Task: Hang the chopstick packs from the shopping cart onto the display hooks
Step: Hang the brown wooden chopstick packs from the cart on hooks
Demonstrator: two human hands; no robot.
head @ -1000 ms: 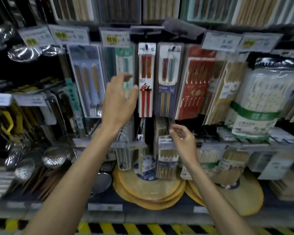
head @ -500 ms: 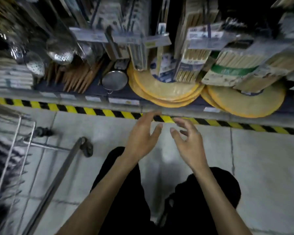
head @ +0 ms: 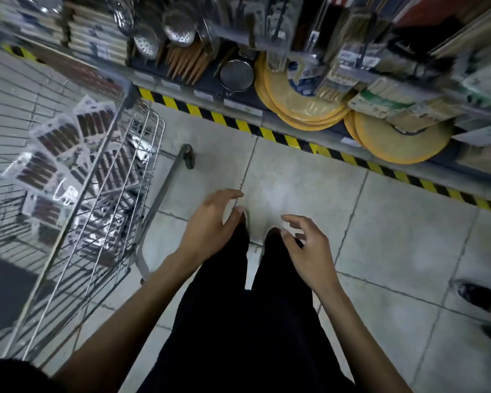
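Looking straight down from head height, the view shows a person standing on a grey tiled floor (head: 394,222) in a shop aisle, with legs in black trousers (head: 253,321) filling the 6 o'clock area.

Both hands are bare and carry nothing. The left hand (head: 210,225), just left of centre, has its fingers spread and loosely bent, with the thumb held apart. The right hand (head: 306,251), just right of centre, has its fingers loosely curled around empty air. The two are near each other but not touching.

At 9 o'clock stands a wire shopping cart (head: 75,219). Inside lies a loose heap of chopstick packs (head: 58,137), clear flat packets that each show a row of dark brown chopsticks. They lie tilted and overlapping, well apart from both hands.

From 11 to 3 o'clock runs the bottom display shelf (head: 224,100), with black-and-yellow striped tape (head: 295,141) along the floor below it. At 12 o'clock it holds metal skimmers (head: 179,29) and a round strainer (head: 236,75). At 1 o'clock, stacked round yellow mats (head: 304,109) sit beneath blurred hanging packs of pale chopsticks (head: 335,86). At 4 o'clock, by the frame edge, is another person's dark shoe (head: 476,296).
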